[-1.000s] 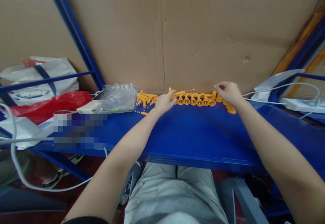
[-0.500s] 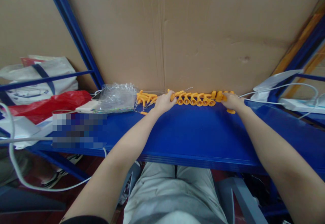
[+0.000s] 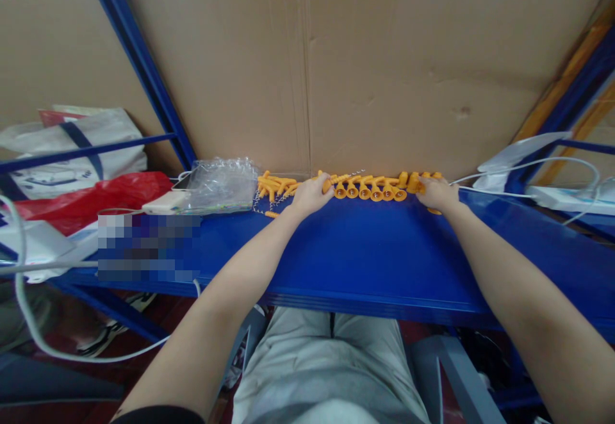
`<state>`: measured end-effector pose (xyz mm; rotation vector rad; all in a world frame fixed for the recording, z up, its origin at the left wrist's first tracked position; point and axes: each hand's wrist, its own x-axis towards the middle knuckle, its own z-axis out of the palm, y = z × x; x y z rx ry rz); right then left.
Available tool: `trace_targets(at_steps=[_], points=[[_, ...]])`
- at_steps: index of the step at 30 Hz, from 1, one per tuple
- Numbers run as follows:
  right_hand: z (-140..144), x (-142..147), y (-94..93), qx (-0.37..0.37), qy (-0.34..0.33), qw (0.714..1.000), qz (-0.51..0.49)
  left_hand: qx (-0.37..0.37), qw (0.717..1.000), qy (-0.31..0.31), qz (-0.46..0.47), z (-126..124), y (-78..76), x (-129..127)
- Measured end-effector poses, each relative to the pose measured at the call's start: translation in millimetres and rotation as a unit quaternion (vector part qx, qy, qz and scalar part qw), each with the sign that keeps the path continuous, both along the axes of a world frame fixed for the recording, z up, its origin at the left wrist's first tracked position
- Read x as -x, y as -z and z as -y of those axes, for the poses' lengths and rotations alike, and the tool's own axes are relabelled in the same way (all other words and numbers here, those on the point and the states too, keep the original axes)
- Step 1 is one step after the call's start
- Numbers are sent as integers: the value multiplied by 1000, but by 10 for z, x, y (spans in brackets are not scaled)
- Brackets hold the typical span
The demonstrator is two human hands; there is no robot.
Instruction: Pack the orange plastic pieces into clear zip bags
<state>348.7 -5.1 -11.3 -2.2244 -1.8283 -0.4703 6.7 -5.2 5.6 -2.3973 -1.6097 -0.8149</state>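
Note:
At the back of the blue shelf, my left hand [image 3: 313, 195] is closed round an orange plastic piece [image 3: 327, 186], part of which shows by the fingertips. Branched orange pieces [image 3: 273, 185] and thin metal spirals lie to its left. Right of it runs a row of orange cup-ended pieces [image 3: 365, 193], their open ends facing me. My right hand [image 3: 439, 195] has its fingers curled over orange pieces at the row's right end; an upright orange piece [image 3: 413, 182] stands by its fingertips. Another orange edge shows beneath that palm.
Behind the shelf [image 3: 365, 257] stands a cardboard wall [image 3: 375, 78]. Left are a clear plastic packet [image 3: 223, 184], a red bag [image 3: 100, 196] and a cloth bag [image 3: 77, 148]. White cables [image 3: 494, 193] run at the right. A person's leg and shoe [image 3: 98, 342] show at lower left.
My right hand has moved slightly left, against the orange pieces, and covers more of the one under its palm. My left hand has barely moved.

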Motion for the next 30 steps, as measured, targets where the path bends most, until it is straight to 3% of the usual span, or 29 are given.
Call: trace_targets(at_steps=[11, 17, 21, 25, 28, 30], points=[[-65, -37, 83, -35, -22, 999, -24, 9, 1000, 3, -8, 28, -25, 1], [-233, -35, 150, -150, -79, 979, -115, 7, 1000, -2, -8, 42, -32, 0], [-239, 20, 31, -184, -83, 961, -188, 9, 1000, 2, -6, 35, -33, 3], [-106, 21, -196, -156, -13, 969, -190, 7, 1000, 5, -1, 33, -31, 7], [9, -26, -346, -74, 61, 984, -151, 7, 1000, 1, -3, 37, -31, 8], [61, -43, -402, -24, 59, 987, -148, 9, 1000, -2, -6, 39, -33, 8]])
